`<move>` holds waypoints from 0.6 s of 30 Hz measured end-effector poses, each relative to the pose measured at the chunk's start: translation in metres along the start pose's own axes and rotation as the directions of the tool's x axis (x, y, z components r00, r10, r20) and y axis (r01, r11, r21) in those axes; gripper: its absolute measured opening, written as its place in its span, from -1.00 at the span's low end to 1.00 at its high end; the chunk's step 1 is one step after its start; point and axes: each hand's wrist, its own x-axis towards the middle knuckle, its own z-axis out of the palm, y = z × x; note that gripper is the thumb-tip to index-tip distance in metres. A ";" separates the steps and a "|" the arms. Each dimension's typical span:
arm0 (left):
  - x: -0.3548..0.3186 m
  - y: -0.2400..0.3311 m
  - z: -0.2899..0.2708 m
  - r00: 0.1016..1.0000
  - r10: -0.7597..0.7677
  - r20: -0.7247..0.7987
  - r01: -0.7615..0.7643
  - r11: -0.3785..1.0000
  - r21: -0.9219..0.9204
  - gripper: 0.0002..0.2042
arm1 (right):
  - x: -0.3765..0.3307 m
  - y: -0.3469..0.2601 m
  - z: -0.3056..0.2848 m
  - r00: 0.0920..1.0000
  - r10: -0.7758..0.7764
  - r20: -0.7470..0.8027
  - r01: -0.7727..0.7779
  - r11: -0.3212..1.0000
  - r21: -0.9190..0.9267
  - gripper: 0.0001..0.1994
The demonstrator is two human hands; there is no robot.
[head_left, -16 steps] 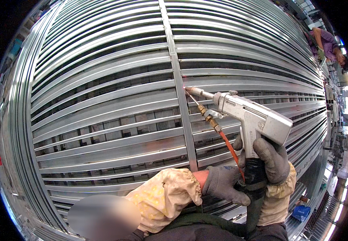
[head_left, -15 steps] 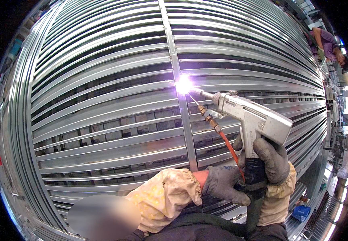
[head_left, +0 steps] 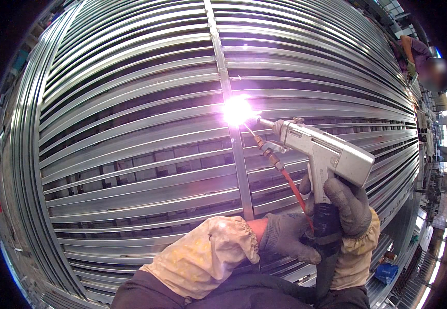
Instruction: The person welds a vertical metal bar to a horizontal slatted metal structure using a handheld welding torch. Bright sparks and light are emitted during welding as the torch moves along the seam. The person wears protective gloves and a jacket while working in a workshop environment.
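— Starting at the hands, how many are there, and what are they doing?

— Two, both in grey gloves with pale yellowish sleeve covers. The right hand (head_left: 350, 206) is clenched round the grip of one welding gun (head_left: 322, 152). The left hand (head_left: 285, 237) is closed on the dark cable end just under that grip, touching the right.

— What does the gun look like?

— Silver-grey, boxy, pistol-shaped, with a thin nozzle pointing left. One red hose (head_left: 293, 188) runs from a brass fitting below the nozzle down toward the hands.

— Where is it?

— Right of centre, held up in front of a metal rack (head_left: 130, 129). Its tip meets one upright bar (head_left: 236, 154), where a single bright white-violet flash (head_left: 237, 109) glares.

— And the rack?

— Many horizontal metal slats stacked in rows, too many to count, crossed by that one bar.

— Anyone else?

— One other person (head_left: 417, 54), far off at the upper right, bent toward the rack's end. One blue box (head_left: 387, 273) sits low on the right.
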 end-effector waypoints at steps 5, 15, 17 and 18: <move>0.000 -0.006 0.000 0.999 -0.021 -0.025 0.023 0.998 0.062 -0.61 | 0.000 -0.009 0.000 0.994 0.039 0.104 -0.050 0.994 0.102 -0.49; -0.002 0.005 0.003 1.000 0.028 -0.011 -0.028 0.998 -0.062 -0.63 | -0.003 -0.004 -0.002 0.995 0.037 0.091 -0.048 0.992 0.119 -0.54; 0.000 -0.003 0.004 0.997 0.073 -0.009 -0.073 0.996 -0.048 -0.62 | -0.003 -0.009 -0.001 0.992 0.063 0.109 -0.075 0.991 0.115 -0.54; 0.001 -0.004 0.005 0.997 0.081 -0.008 -0.082 0.996 -0.043 -0.62 | -0.004 -0.009 -0.001 0.992 0.060 0.107 -0.072 0.991 0.117 -0.54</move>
